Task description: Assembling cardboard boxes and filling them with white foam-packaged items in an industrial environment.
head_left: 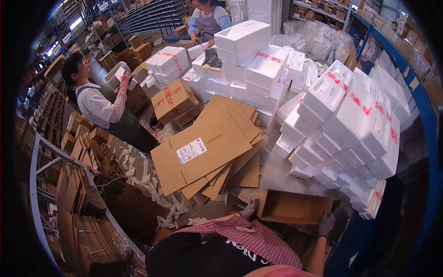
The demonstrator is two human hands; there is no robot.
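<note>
The open carton (295, 206), an empty brown box with its hollow side toward the wearer, is close in front of the body at the near side of the bench (275, 170). The gloved left hand (249, 210) holds the carton at its left end; the gloved right hand (326, 224) grips its right end, fingers at the upper corner. Left of the carton and farther off lies a fanned pile of flat cardboard (221, 134), the top sheet bearing a white label (191, 151). Beyond the carton to the right rises a leaning stack of white foam boxes (350, 122), some with red tape. Straight beyond it, well apart, stands a second foam stack (244, 44). Past the cardboard, farther from the carton, sit a taped box (174, 100) and a co-worker in an apron (108, 104), standing at far left.
</note>
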